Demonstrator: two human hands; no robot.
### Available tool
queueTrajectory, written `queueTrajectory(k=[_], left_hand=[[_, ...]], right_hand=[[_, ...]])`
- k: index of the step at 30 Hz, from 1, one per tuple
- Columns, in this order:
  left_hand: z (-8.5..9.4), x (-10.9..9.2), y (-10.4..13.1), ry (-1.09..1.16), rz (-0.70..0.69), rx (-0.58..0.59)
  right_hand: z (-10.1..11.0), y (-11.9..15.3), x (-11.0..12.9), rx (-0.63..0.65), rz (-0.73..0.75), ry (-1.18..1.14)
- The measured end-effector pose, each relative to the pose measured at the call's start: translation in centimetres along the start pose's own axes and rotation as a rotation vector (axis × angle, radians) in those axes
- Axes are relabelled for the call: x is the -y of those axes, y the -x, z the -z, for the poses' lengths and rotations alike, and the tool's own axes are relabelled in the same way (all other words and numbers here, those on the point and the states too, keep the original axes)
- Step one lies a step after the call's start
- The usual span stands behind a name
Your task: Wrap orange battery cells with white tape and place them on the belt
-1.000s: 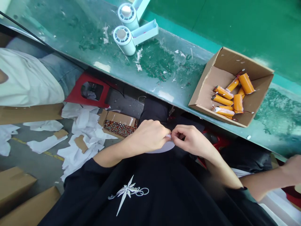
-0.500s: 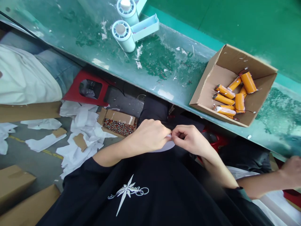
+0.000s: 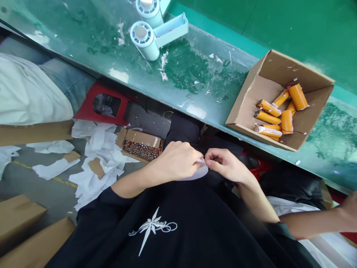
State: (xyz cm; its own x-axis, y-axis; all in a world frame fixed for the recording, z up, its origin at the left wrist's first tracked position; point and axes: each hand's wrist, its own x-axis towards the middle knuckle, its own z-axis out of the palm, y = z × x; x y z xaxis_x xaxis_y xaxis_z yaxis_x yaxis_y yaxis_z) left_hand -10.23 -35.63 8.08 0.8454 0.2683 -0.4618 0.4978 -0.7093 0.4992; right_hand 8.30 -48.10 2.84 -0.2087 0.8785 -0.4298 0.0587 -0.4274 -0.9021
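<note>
My left hand [image 3: 180, 160] is closed over my lap, its fingers pinching a small whitish, crumpled piece [image 3: 200, 160]. Beneath that hand a pale, rounded sheet [image 3: 196, 174] shows in part. My right hand [image 3: 227, 163] is just beside it, thumb and forefinger pressed together at the edge of the whitish piece; whatever lies between those fingertips is too small to make out. Both hands are in front of the table's near edge, over dark clothing.
On the green table [image 3: 178, 89] stand light-blue cylindrical housings [image 3: 145, 41] and a cardboard box [image 3: 245, 96] with several orange battery packs [image 3: 298, 96]. A carton of small parts [image 3: 142, 149], a red stool [image 3: 83, 104] and white scraps [image 3: 97, 160] lie below. Another person's arm [image 3: 312, 223] reaches in at right.
The fingertips of my right hand have moved slightly away from my left hand, showing more of the whitish piece. The other person's hand at right has shifted. The view has tilted slightly.
</note>
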Motion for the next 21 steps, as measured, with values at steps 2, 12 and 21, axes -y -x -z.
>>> queueTrajectory(k=[2, 12, 21], left_hand=[[0.0, -0.1, -0.1, -0.011, -0.008, 0.004], [0.2, 0.1, -0.1, -0.002, 0.008, 0.010], [0.0, 0.6, 0.2, 0.036, 0.057, -0.008]], right_hand=[[0.3, -0.1, 0.8, -0.004, 0.005, 0.129], [-0.3, -0.3, 1.8, -0.060, 0.008, 0.227], [-1.3, -1.0, -2.3, -0.125, -0.097, -0.316]])
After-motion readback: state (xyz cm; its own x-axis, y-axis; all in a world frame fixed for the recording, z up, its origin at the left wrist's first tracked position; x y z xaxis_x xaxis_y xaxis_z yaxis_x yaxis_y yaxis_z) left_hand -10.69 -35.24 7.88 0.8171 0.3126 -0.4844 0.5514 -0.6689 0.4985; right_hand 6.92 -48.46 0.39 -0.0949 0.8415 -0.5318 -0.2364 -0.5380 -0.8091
